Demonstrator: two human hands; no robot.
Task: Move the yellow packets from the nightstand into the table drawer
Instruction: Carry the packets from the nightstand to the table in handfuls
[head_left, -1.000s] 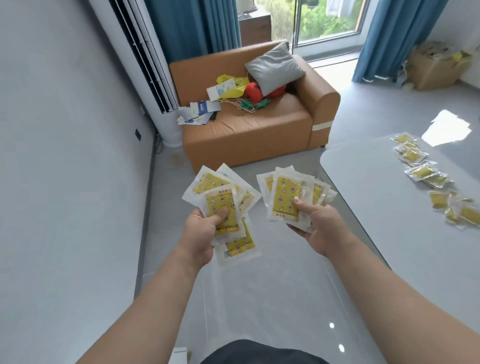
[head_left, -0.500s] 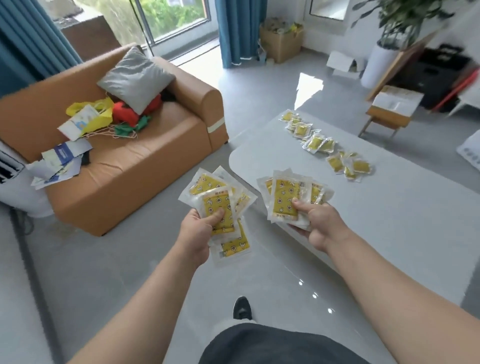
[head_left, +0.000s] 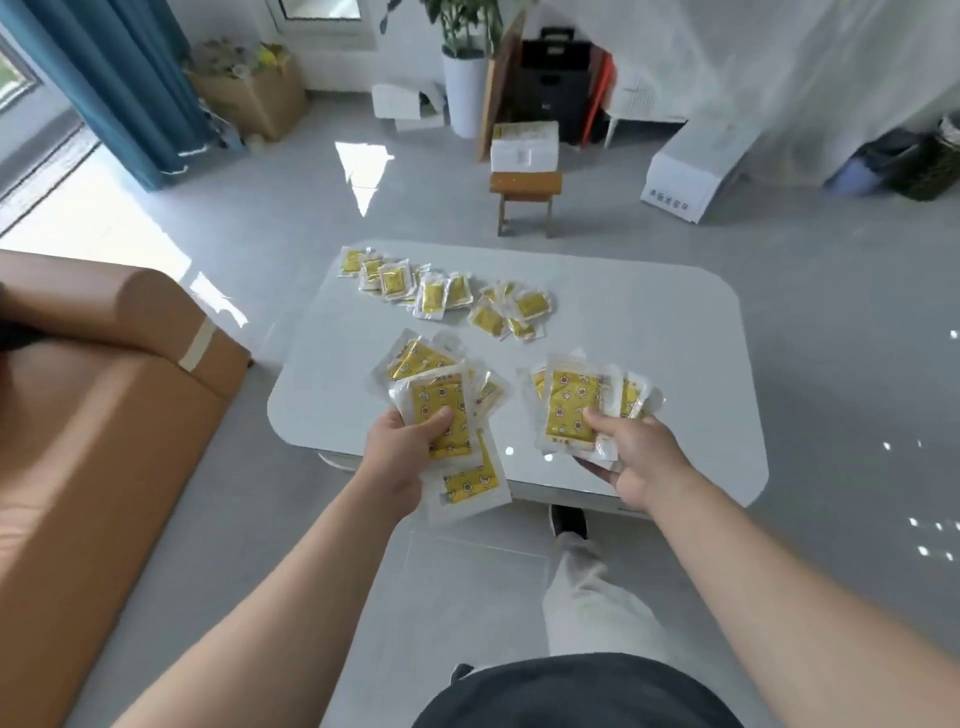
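Note:
My left hand (head_left: 397, 457) grips a fanned bunch of yellow packets (head_left: 441, 395) in clear wrappers, thumb on top. My right hand (head_left: 639, 462) holds a second fan of yellow packets (head_left: 569, 408). Both bunches hover over the near edge of the pale grey table (head_left: 649, 322). Several more yellow packets (head_left: 441, 291) lie scattered across the table's far left part. No drawer is visible; the table's front face is hidden below its top.
An orange sofa (head_left: 104, 415) stands close on the left. Behind the table are a small wooden stool (head_left: 524, 200) with a white box on it, a potted plant, cardboard boxes and blue curtains. My leg and shoe (head_left: 569, 522) are near the table's front.
The view has swung right from the sofa until the table is straight ahead and nearer. Both hands keep their packet bunches, now held above the table's near edge.

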